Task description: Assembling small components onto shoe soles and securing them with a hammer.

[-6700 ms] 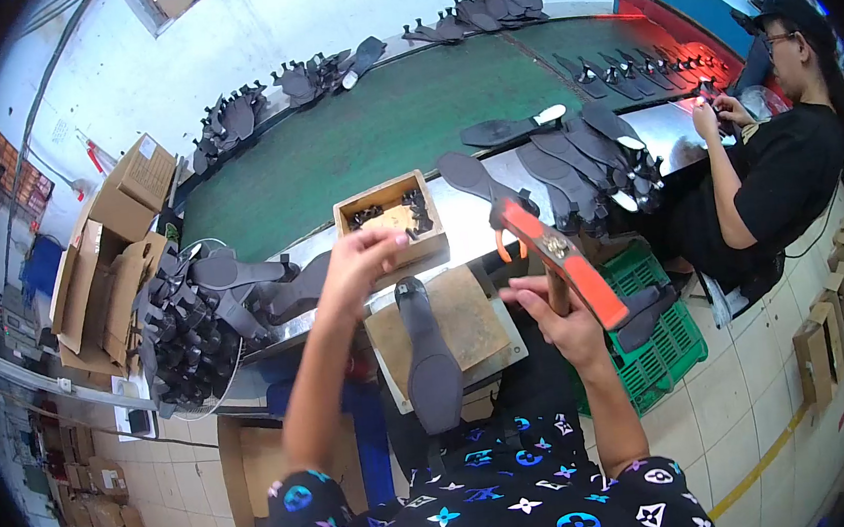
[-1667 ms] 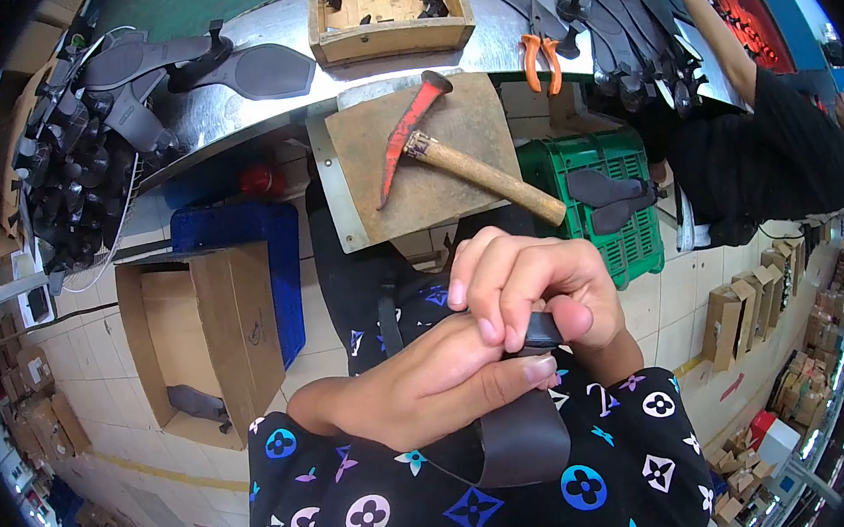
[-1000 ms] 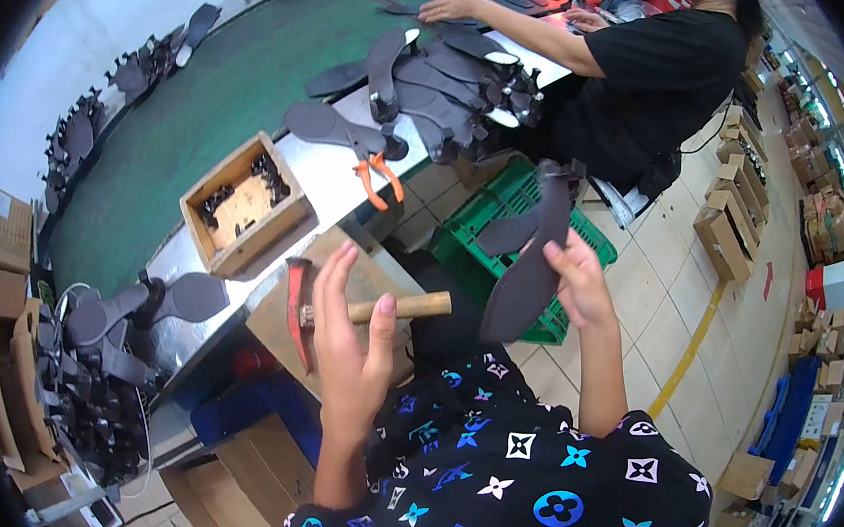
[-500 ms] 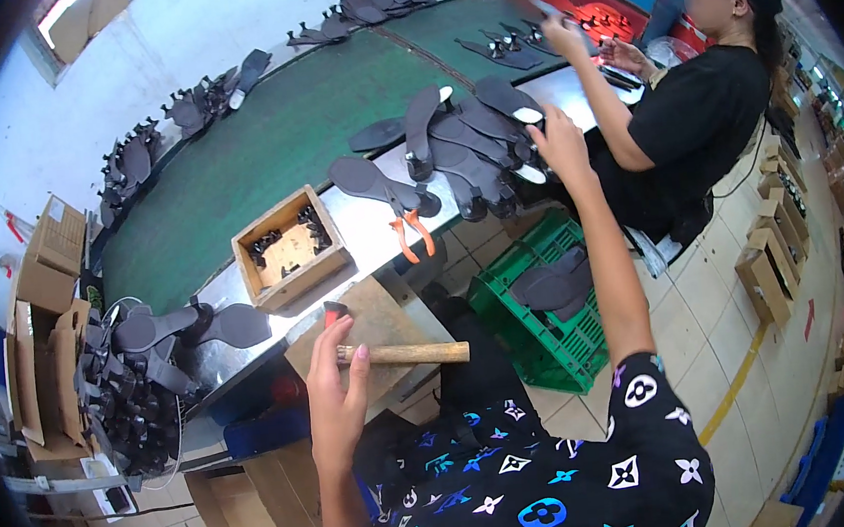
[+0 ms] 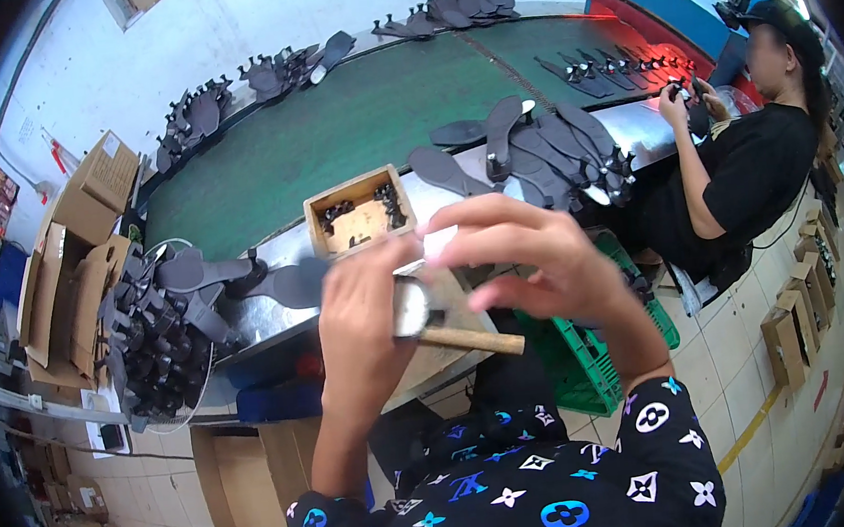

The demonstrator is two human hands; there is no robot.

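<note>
In front of me my left hand [image 5: 358, 314] is closed round a dark piece, mostly hidden, with a rounded white face [image 5: 410, 307] showing beside the fingers. My right hand [image 5: 540, 253] is raised against it, slightly blurred. A small white piece [image 5: 440, 245] shows at its fingertips, while the thumb stands apart below. Under both hands a hammer's wooden handle [image 5: 474, 339] lies across a board [image 5: 431, 368]; the hammer's head is largely covered. Just beyond is a wooden box [image 5: 398, 190] of small black parts.
Dark shoe soles with heels [image 5: 543, 157] are heaped at the bench's right. More soles [image 5: 162, 326] are piled on the left by cardboard boxes [image 5: 99, 186]. A green crate [image 5: 592, 374] stands below. A co-worker [image 5: 754, 154] sits at right beside the green belt [image 5: 282, 155].
My right hand has come from the sole heap to my left hand. The left hand has left the hammer handle and holds a white-faced piece. My view has shifted, and the co-worker's hands have lowered.
</note>
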